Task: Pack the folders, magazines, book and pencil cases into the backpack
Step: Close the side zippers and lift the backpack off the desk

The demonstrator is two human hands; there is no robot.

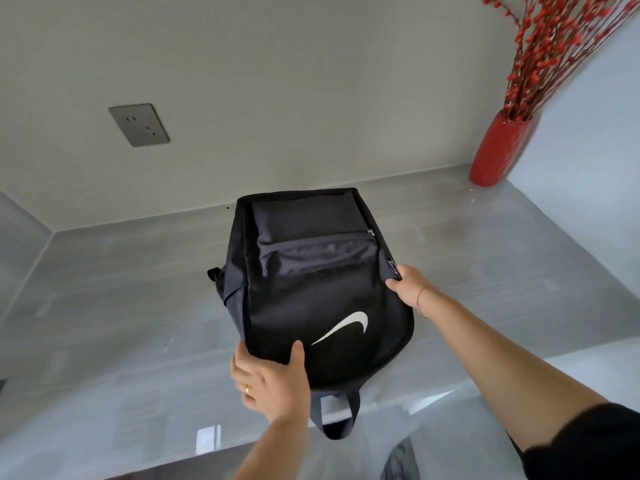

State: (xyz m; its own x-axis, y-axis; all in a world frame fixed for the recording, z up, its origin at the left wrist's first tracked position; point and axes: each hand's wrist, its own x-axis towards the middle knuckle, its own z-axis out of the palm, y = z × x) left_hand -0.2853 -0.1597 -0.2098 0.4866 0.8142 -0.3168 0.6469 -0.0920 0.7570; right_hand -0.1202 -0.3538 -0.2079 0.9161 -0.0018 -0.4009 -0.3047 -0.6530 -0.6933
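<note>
we see a black backpack [311, 289] lying flat on the grey worktop [121, 306], about midway between its left and right edges. its front panel faces up, showing a white swoosh [346, 327], and its base points toward the back wall. the carry loop [349, 417] at the top of the bag hangs over the near edge of the worktop. a bit of strap [214, 273] pokes out on the bag's left side.

the hands are apart, each clamped on the bag. the left hand [268, 375] grips the near left corner, thumb pressed on the front panel and fingers curled under the edge. there is a ring [247, 389] on one finger. the right hand [410, 285] holds the right side seam with curled fingers, right by a zipper pull [391, 263]. we cannot tell whether it pinches the pull itself. a thin red thread [420, 299] circles that wrist, and a black sleeve [588, 445] covers the upper arm.

in the far right corner of the worktop stands a red vase [498, 150] with red berry branches [554, 46], well apart from the bag. a grey socket plate [139, 125] sits on the back wall.
</note>
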